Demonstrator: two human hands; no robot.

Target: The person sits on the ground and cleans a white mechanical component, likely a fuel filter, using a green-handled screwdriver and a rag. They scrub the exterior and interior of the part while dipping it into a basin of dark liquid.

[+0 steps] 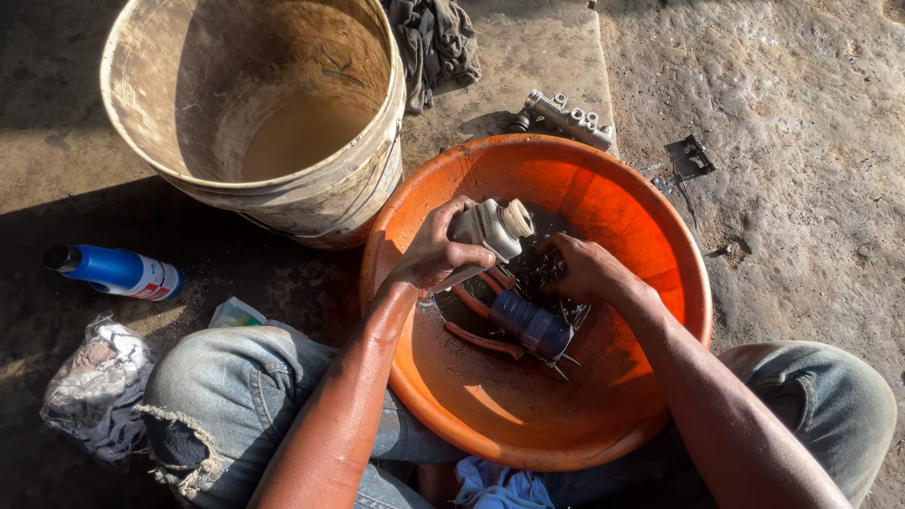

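Left hand (436, 253): fingers wrapped firmly round the grey reservoir part (485, 229), pale cap end pointing away from the wrist. Part held tilted over the dark liquid inside the orange basin (650, 226), just above a blue-grey cylindrical component (534, 324) and reddish hoses (483, 339) lying in the wet bottom.

Right hand (584, 269): fingers curled and dipped toward the dark liquid beside the reservoir part; whether pinching something small, cannot tell, fingertips hidden.

Handling judgement: reservoir part likely rigid and moderately light for its bulk; heavier if a metal body is attached. Surface wet, probably oily, hence slippery. Best hold: full wrap round the squared body, as now, not by the cap, which looks liable to turn or pop off. Hoses likely flexible, poor as handles.

Surroundings: basin resting on concrete ground between the knees in worn jeans (236, 396). Dirty white bucket (264, 113) with murky water standing touching or just beside the basin rim on the left. Blue spray can (118, 270) lying on its side well to the left. Metal valve block (566, 118) just behind the basin. Grey rag (434, 42) beyond the bucket. Crumpled bag (94, 386) near the left knee.
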